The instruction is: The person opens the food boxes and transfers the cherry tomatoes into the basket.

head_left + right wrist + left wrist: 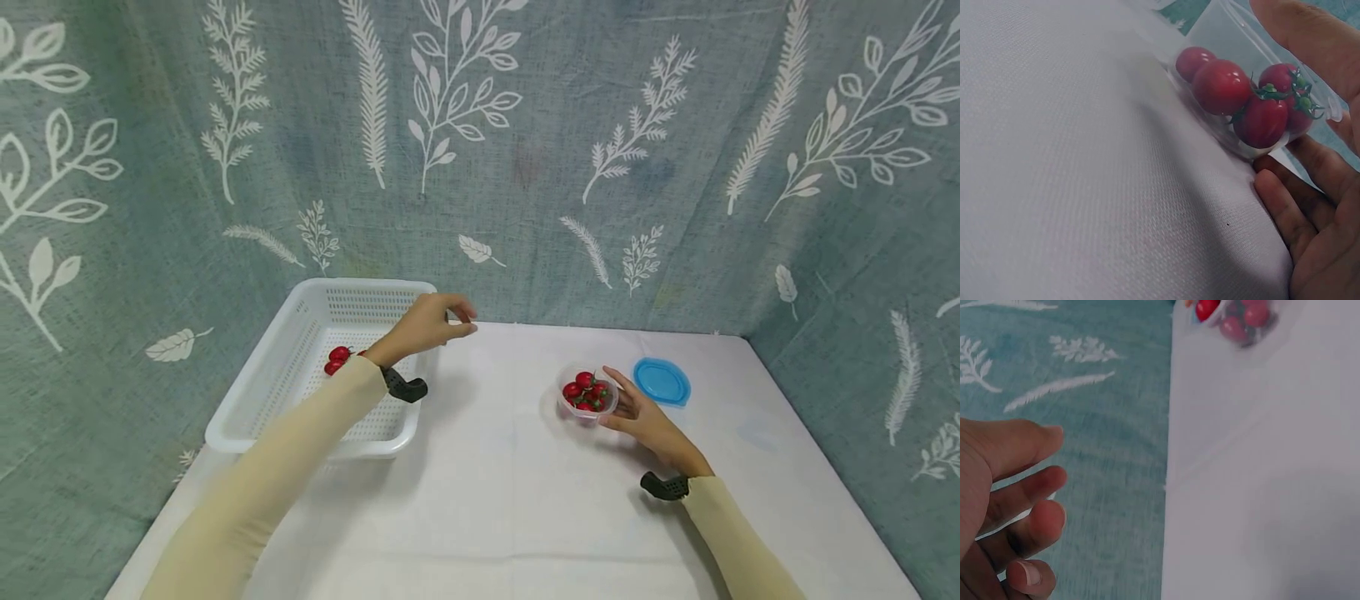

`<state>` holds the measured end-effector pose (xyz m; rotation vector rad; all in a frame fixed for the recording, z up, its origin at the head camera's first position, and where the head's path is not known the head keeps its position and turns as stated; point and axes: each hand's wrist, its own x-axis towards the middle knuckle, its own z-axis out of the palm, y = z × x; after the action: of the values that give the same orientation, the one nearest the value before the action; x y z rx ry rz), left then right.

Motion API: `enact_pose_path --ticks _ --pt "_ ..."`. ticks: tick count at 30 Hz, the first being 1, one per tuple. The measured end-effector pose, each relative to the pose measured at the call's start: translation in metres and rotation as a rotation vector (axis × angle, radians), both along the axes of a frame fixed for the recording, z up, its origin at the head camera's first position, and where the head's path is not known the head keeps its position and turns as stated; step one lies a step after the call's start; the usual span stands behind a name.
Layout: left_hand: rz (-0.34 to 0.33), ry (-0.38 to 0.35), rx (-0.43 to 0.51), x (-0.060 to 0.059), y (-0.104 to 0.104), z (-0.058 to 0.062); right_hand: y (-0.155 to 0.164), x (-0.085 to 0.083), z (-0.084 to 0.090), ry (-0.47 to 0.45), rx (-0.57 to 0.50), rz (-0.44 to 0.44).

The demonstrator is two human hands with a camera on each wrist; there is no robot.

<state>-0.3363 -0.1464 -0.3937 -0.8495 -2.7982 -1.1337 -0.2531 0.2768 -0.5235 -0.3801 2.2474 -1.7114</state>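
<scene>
My left hand [432, 323] is raised over the right rim of a white plastic basket [264, 367]. In the left wrist view the thumb and loosely bent fingers [1047, 522] stand apart with nothing between them. A few cherry tomatoes [339, 354] lie in the basket, partly hidden by the left forearm. On the table, my right hand [647, 423] holds a small clear plastic tub [1216, 31] from its right side, thumb and fingers around it. Several red cherry tomatoes [1221, 87], some with green stems, fill its lower part.
A blue lid [662, 382] lies on the white tablecloth [480, 483], just beyond the right hand. Behind the table and along both sides hangs a grey-green curtain [525, 167] with white leaf prints. The basket takes up the table's left side.
</scene>
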Motion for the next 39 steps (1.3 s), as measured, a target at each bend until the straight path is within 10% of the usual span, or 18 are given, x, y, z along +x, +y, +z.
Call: enact_pose_path --ticks 17,31,39 --pt "-0.262 -0.112 0.000 0.005 0.110 -0.021 0.000 0.000 -0.001 0.010 0.005 -0.006" --pt "-0.275 -0.184 0.098 0.006 0.155 -0.040 -0.002 -0.003 -0.001 0.006 0.019 -0.019" --pt "-0.238 -0.036 -0.035 0.007 0.173 -0.060 0.000 -0.003 -0.002 0.004 0.022 -0.028"
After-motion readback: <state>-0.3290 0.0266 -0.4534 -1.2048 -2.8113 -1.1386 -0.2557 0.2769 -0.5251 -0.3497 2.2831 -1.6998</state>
